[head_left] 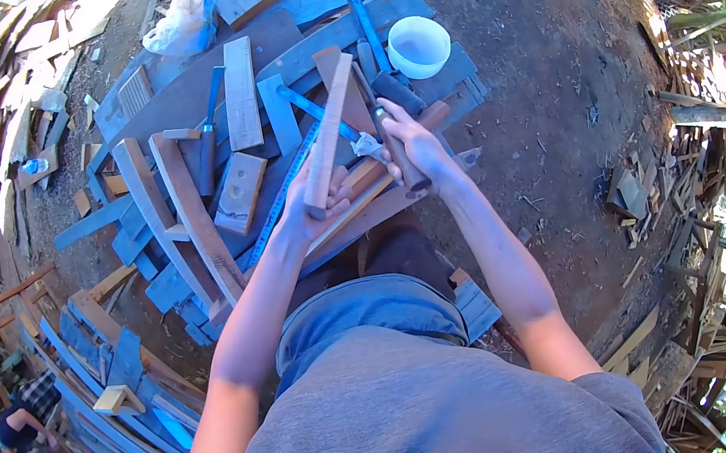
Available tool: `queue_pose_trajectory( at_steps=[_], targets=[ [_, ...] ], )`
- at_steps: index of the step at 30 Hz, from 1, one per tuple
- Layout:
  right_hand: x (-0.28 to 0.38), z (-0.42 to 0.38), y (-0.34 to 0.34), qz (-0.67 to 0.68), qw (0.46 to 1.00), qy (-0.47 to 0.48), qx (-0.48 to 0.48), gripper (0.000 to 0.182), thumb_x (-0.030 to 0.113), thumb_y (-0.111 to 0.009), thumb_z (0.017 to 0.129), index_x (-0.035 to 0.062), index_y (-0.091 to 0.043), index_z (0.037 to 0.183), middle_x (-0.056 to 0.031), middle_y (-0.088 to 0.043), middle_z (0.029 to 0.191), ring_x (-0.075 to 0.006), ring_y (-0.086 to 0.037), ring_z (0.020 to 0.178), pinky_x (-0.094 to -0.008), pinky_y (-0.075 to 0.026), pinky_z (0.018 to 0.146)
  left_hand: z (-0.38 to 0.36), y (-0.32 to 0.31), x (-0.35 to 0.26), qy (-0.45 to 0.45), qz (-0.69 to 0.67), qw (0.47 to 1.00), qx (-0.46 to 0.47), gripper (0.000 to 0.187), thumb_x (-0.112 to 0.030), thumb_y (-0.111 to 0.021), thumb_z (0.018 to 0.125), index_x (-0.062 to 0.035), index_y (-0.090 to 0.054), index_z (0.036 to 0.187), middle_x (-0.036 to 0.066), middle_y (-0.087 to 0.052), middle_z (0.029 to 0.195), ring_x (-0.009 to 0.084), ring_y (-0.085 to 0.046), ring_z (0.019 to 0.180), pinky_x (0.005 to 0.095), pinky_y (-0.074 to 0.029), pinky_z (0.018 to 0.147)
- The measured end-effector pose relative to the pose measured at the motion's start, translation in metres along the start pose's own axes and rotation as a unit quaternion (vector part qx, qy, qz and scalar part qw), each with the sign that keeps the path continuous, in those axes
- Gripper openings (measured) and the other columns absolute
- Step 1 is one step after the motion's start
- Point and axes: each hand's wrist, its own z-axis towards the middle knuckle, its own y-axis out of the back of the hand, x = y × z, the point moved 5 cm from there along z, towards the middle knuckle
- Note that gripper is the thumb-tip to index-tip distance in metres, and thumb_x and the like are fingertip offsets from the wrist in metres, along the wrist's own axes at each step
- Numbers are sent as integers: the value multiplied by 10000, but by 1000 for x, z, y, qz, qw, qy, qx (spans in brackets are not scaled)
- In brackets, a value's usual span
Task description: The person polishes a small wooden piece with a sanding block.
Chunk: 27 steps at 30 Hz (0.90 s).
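My left hand (319, 192) is closed around the lower part of a long, narrow wooden piece (331, 136), which slants up and to the right. To its right, my right hand (411, 140) is wrapped round a dark cylindrical tool handle (403, 162); the tool's upper part is hard to make out. Between the hands lies a blue-handled hammer (320, 111) with its head at the lower right. A blue measuring strip (285, 193) runs beside my left wrist.
Boards and cut wood pieces (240, 93) cover the low work surface. A white bucket (419, 47) stands at its right edge, a plastic bag (185, 21) at the back. Scrap wood is piled on both sides. Another person (20, 428) is at the far lower left.
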Motion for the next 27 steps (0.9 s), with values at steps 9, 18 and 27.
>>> queue_pose_trajectory(
  at_steps=[9,18,27],
  targets=[
    [-19,-22,-1,-102,994,37,-33,530,222,-407,1021,149,-236,1517,-45,-489,712,-118,-469,451,-261,-442,388,3,-32,-14,13,-212,956,201,544,-457,-436,984,-38,-401,1329,116,-492,873,163,-515,620,259,-498,470],
    [-4,-48,-15,-248,965,68,-54,525,220,-419,1014,154,-268,1513,-95,-566,741,-134,-541,492,-305,-484,442,11,-25,-6,-43,84,994,-60,526,-415,-219,1057,-6,-395,1338,149,-602,960,212,-652,829,414,-607,701],
    [-5,-37,-7,-135,990,27,-12,510,249,-396,1019,138,-282,1504,-13,-457,634,-107,-433,405,-280,-406,363,20,-15,-2,-20,234,965,-115,517,-461,-226,1048,-21,-396,1260,134,-569,807,208,-638,671,393,-596,564]
  ],
)
